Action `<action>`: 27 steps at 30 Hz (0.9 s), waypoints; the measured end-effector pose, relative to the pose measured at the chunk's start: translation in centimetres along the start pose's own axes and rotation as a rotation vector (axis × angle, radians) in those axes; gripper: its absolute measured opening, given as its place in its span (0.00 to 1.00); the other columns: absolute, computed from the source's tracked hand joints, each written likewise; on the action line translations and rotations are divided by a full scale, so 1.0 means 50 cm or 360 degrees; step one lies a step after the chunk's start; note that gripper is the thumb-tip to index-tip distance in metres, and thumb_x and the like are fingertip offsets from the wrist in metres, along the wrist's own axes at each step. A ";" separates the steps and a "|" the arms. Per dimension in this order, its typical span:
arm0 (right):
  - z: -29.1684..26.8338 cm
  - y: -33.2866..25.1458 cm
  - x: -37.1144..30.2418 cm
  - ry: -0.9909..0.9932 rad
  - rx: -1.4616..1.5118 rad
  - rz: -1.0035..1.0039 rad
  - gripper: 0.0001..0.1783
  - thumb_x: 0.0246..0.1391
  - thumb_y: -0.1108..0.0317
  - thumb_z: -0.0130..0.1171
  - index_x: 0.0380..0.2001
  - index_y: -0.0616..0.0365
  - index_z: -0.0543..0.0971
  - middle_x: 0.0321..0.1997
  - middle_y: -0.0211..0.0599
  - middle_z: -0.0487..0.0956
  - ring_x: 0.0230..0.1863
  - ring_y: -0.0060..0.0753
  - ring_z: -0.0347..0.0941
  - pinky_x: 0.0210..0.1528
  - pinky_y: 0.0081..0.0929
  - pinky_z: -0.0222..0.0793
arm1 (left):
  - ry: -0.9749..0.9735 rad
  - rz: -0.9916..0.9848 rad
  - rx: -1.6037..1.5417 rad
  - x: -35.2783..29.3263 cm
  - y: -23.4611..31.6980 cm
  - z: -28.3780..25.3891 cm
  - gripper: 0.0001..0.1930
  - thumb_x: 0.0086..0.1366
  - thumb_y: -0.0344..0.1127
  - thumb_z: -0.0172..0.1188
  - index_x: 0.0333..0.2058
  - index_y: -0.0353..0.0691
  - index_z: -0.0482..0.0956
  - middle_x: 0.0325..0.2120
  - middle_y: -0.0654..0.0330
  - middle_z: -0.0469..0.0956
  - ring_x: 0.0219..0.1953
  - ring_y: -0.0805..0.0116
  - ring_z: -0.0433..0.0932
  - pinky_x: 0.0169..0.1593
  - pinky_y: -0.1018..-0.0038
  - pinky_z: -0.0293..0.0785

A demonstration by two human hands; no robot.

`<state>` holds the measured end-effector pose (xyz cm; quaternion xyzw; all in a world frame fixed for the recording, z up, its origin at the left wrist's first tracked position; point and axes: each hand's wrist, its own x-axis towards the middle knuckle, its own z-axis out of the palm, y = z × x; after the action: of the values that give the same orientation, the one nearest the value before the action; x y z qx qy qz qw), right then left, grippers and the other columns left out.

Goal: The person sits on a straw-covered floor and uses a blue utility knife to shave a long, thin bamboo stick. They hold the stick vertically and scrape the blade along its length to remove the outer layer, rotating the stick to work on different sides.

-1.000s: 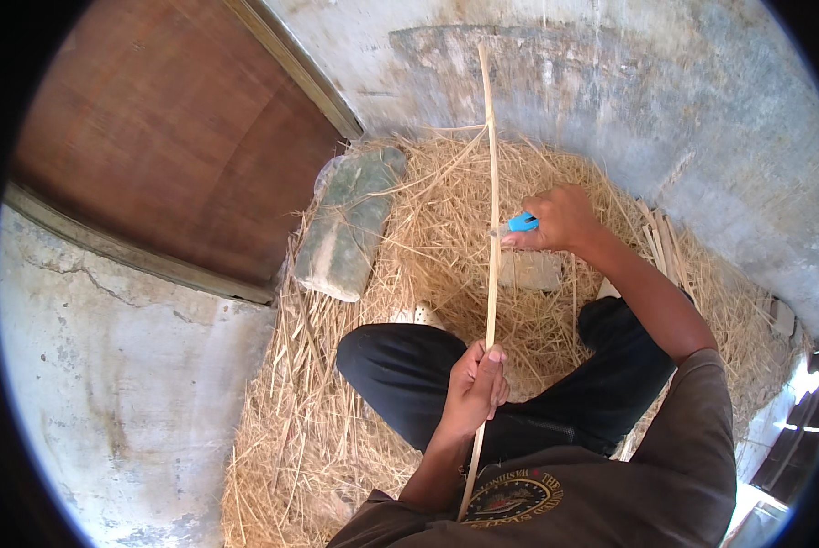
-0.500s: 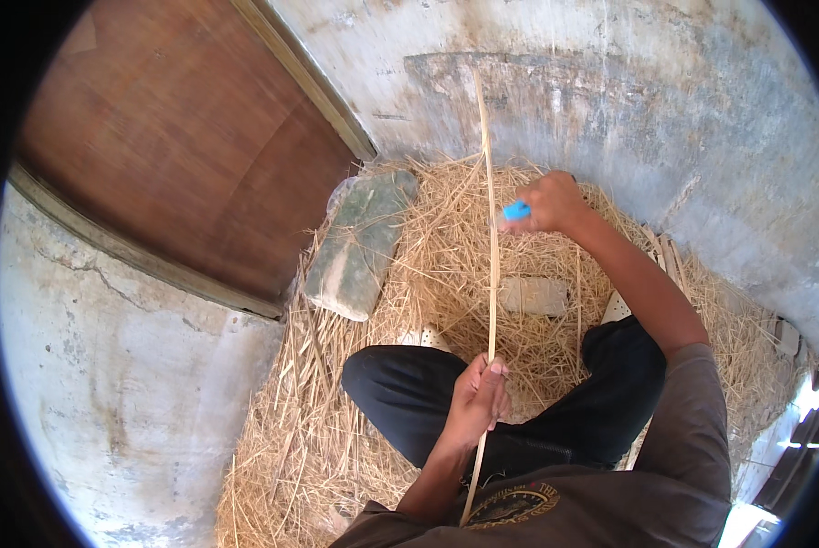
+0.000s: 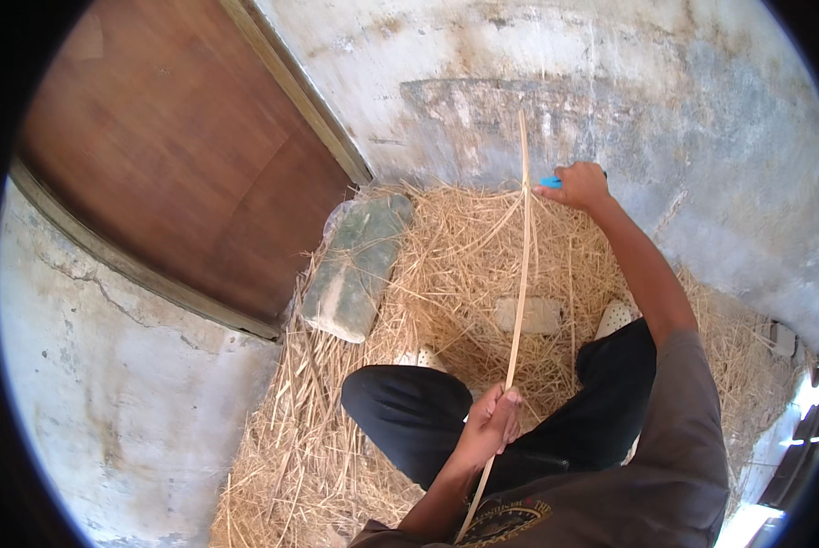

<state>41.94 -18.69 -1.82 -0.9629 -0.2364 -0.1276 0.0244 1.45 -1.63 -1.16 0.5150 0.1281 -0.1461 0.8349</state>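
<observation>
My left hand is closed around the lower part of a long, thin, pale bamboo strip. The strip rises from my lap, bowing slightly, and its far tip stands in front of the wall. Near its upper end, my right hand grips a small blue tool whose working end meets the strip or lies right beside it. Most of the tool is hidden in my fist, so its exact kind does not show. Thin slivers splay out from the strip just below the tool.
Loose straw-like shavings cover the floor. A greenish stone slab lies left, by a brown wooden door. A pale block sits between my bent legs, near my light perforated shoes. Stained walls stand close ahead and left.
My right hand has moved up and right along the strip with the blue tool. The strip has tilted rightward, and my left hand has shifted slightly lower and right, still holding it.
</observation>
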 end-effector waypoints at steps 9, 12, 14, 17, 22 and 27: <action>-0.016 -0.058 -0.087 -0.1308 0.2527 0.0777 0.43 0.51 0.20 0.34 0.06 0.49 0.56 0.06 0.26 0.53 0.08 0.20 0.47 0.11 0.24 0.44 | 0.0086 0.0048 0.0120 0.013 -0.006 -0.019 0.12 0.74 0.38 0.44 0.34 0.37 0.67 0.09 0.67 0.59 0.06 0.79 0.52 0.14 0.80 0.52; -0.035 -0.074 -0.118 -0.1054 0.2391 0.0806 0.42 0.52 0.22 0.34 0.06 0.48 0.55 0.06 0.24 0.53 0.08 0.19 0.45 0.11 0.22 0.41 | 0.0105 0.0105 0.0196 0.009 -0.004 -0.015 0.11 0.73 0.38 0.45 0.34 0.36 0.68 0.08 0.67 0.60 0.06 0.80 0.55 0.13 0.81 0.53; -0.042 -0.091 -0.146 -0.0634 0.1880 0.0743 0.42 0.54 0.24 0.37 0.06 0.50 0.57 0.06 0.24 0.53 0.08 0.21 0.47 0.11 0.25 0.43 | 0.0161 0.0133 0.0282 0.012 0.012 -0.011 0.11 0.73 0.37 0.45 0.35 0.35 0.69 0.08 0.67 0.61 0.06 0.80 0.55 0.13 0.81 0.53; -0.071 -0.162 -0.220 -0.0327 0.1192 0.0167 0.41 0.55 0.28 0.44 0.07 0.53 0.64 0.06 0.28 0.57 0.08 0.29 0.52 0.13 0.30 0.50 | 0.0298 0.0204 0.0298 0.016 0.025 -0.028 0.11 0.73 0.36 0.45 0.37 0.34 0.69 0.08 0.67 0.62 0.06 0.80 0.55 0.13 0.82 0.53; -0.134 -0.288 -0.359 -0.0199 0.0942 -0.0564 0.40 0.47 0.24 0.50 0.13 0.55 0.77 0.09 0.38 0.70 0.13 0.38 0.70 0.18 0.37 0.64 | 0.0349 0.0382 0.0293 0.032 0.045 -0.039 0.10 0.73 0.35 0.44 0.37 0.34 0.69 0.09 0.67 0.62 0.07 0.81 0.55 0.13 0.83 0.52; -0.100 -0.304 -0.369 0.0078 0.0818 -0.0718 0.39 0.44 0.25 0.53 0.12 0.54 0.76 0.07 0.36 0.69 0.09 0.39 0.69 0.14 0.36 0.63 | 0.0326 0.0330 0.0335 0.024 0.056 -0.027 0.10 0.73 0.36 0.46 0.39 0.35 0.70 0.09 0.68 0.63 0.07 0.83 0.56 0.12 0.83 0.52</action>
<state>17.94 -14.01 -1.92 -0.8454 -0.4672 -0.0891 0.2431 3.52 0.65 0.13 0.6222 0.1426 -0.0188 0.7695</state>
